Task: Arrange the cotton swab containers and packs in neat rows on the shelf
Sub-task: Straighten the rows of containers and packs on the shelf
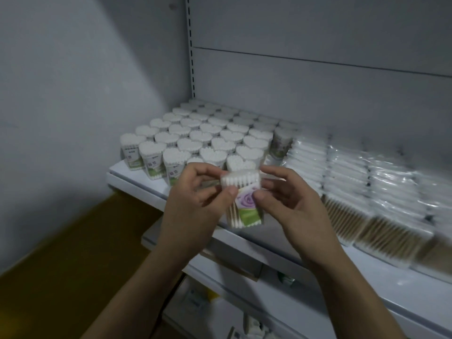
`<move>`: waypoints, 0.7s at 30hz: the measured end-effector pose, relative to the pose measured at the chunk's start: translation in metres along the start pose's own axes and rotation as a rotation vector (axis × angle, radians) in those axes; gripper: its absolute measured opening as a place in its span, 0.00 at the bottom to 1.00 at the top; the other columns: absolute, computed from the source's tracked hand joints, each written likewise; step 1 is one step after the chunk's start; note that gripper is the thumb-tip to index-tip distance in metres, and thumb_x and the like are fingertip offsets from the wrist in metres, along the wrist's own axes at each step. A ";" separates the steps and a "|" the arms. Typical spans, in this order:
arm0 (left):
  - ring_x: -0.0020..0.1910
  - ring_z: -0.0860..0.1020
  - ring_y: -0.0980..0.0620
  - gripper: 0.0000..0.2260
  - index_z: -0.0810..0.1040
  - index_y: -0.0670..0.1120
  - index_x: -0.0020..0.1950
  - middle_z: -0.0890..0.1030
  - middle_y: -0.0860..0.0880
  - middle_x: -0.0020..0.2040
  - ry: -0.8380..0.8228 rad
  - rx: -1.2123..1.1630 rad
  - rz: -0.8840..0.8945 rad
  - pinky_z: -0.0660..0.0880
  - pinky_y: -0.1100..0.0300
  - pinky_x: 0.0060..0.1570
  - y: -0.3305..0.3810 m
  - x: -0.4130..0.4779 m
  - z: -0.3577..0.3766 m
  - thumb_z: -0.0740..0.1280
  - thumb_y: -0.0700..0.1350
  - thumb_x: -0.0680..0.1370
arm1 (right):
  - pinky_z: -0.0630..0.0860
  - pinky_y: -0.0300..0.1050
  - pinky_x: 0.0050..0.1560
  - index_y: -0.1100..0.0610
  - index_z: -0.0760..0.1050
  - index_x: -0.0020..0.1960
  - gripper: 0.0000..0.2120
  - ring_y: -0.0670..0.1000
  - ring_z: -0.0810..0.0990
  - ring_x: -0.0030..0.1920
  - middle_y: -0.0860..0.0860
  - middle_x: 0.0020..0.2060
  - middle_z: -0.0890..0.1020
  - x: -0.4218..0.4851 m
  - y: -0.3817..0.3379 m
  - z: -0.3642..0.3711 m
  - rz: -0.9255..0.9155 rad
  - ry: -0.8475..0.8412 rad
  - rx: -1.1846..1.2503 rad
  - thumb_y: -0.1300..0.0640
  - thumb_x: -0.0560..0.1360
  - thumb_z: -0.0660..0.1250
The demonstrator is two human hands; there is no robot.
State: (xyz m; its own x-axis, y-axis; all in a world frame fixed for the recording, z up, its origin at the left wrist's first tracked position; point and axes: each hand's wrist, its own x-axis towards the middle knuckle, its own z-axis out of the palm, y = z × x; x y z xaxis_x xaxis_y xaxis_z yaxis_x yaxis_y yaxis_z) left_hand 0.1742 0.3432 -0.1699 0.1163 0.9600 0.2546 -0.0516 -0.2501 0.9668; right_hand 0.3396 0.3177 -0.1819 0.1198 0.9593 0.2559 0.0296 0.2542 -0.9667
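I hold a clear cotton swab container point(244, 204) with a purple flower label in front of the shelf point(137, 178). My left hand point(195, 204) pinches its left side, thumb on the front. My right hand point(291, 204) pinches its right side, thumb on the label. Behind it, several heart-shaped swab containers point(195, 138) stand in rows on the shelf's left part. Flat plastic packs of wooden-stick swabs point(367, 192) lie in overlapping rows to the right.
A grey wall closes off the left side, and the shelf's back panel point(293, 81) rises behind the goods. Lower shelves point(244, 289) below hold other small items. A brown floor point(73, 265) shows at the lower left.
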 end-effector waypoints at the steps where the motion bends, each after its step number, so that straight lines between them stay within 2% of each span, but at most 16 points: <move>1: 0.46 0.84 0.52 0.09 0.75 0.44 0.51 0.84 0.51 0.46 0.009 -0.034 -0.003 0.82 0.58 0.42 0.004 0.001 0.000 0.70 0.34 0.74 | 0.79 0.45 0.46 0.51 0.77 0.59 0.18 0.56 0.82 0.50 0.53 0.52 0.83 -0.001 -0.002 -0.001 -0.009 -0.004 0.016 0.57 0.70 0.73; 5: 0.48 0.84 0.51 0.08 0.76 0.45 0.53 0.85 0.50 0.48 -0.029 -0.079 0.004 0.82 0.56 0.44 0.012 0.003 -0.002 0.67 0.36 0.76 | 0.76 0.41 0.42 0.43 0.76 0.63 0.23 0.53 0.80 0.49 0.53 0.51 0.82 -0.002 -0.007 -0.005 0.006 -0.085 -0.017 0.51 0.69 0.71; 8: 0.48 0.84 0.54 0.08 0.77 0.46 0.53 0.85 0.53 0.47 -0.075 -0.022 0.050 0.81 0.61 0.44 0.010 0.004 -0.006 0.67 0.36 0.76 | 0.76 0.41 0.41 0.44 0.76 0.64 0.24 0.48 0.79 0.44 0.49 0.45 0.82 -0.003 -0.013 -0.006 -0.006 -0.136 -0.053 0.53 0.69 0.71; 10: 0.50 0.82 0.60 0.08 0.77 0.50 0.53 0.84 0.56 0.47 -0.125 0.208 0.214 0.78 0.67 0.45 0.005 0.006 -0.013 0.67 0.39 0.77 | 0.78 0.42 0.41 0.47 0.77 0.62 0.22 0.46 0.80 0.42 0.47 0.44 0.82 -0.004 -0.014 -0.005 -0.035 -0.121 -0.127 0.56 0.69 0.73; 12: 0.53 0.78 0.67 0.08 0.76 0.52 0.58 0.79 0.63 0.53 -0.164 0.576 0.438 0.75 0.72 0.48 -0.002 0.012 -0.025 0.67 0.46 0.78 | 0.78 0.41 0.41 0.46 0.78 0.58 0.20 0.45 0.80 0.43 0.45 0.46 0.82 -0.006 -0.009 -0.002 -0.061 -0.078 -0.269 0.57 0.68 0.76; 14: 0.56 0.75 0.65 0.12 0.79 0.49 0.59 0.79 0.59 0.56 -0.169 0.796 0.539 0.73 0.67 0.54 -0.008 0.023 -0.037 0.63 0.50 0.78 | 0.77 0.38 0.41 0.42 0.77 0.57 0.20 0.43 0.80 0.45 0.40 0.49 0.81 -0.008 0.000 0.004 -0.092 -0.018 -0.477 0.50 0.67 0.76; 17: 0.57 0.77 0.54 0.13 0.81 0.46 0.57 0.82 0.51 0.56 -0.155 0.962 0.594 0.73 0.53 0.58 -0.015 0.039 -0.049 0.62 0.48 0.78 | 0.75 0.35 0.44 0.39 0.74 0.61 0.23 0.38 0.76 0.48 0.36 0.51 0.77 -0.007 0.012 0.017 -0.128 0.050 -0.752 0.39 0.67 0.70; 19: 0.58 0.77 0.50 0.11 0.82 0.45 0.56 0.82 0.50 0.56 -0.174 1.041 0.632 0.73 0.47 0.56 -0.022 0.049 -0.055 0.64 0.46 0.78 | 0.75 0.36 0.46 0.40 0.74 0.63 0.23 0.38 0.76 0.48 0.37 0.53 0.76 -0.004 0.017 0.025 -0.158 0.079 -0.827 0.39 0.68 0.70; 21: 0.59 0.77 0.48 0.11 0.82 0.44 0.56 0.82 0.49 0.56 -0.181 1.068 0.669 0.72 0.46 0.56 -0.029 0.057 -0.061 0.65 0.45 0.77 | 0.76 0.39 0.48 0.41 0.73 0.64 0.23 0.40 0.76 0.49 0.38 0.54 0.76 0.000 0.021 0.033 -0.178 0.104 -0.870 0.41 0.70 0.70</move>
State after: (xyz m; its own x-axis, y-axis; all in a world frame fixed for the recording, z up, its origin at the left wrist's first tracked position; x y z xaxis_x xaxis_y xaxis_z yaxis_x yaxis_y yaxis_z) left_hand 0.1219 0.4128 -0.1848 0.5143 0.5979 0.6149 0.6586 -0.7345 0.1633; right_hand 0.3076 0.3273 -0.2022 0.1298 0.8875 0.4422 0.7938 0.1742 -0.5827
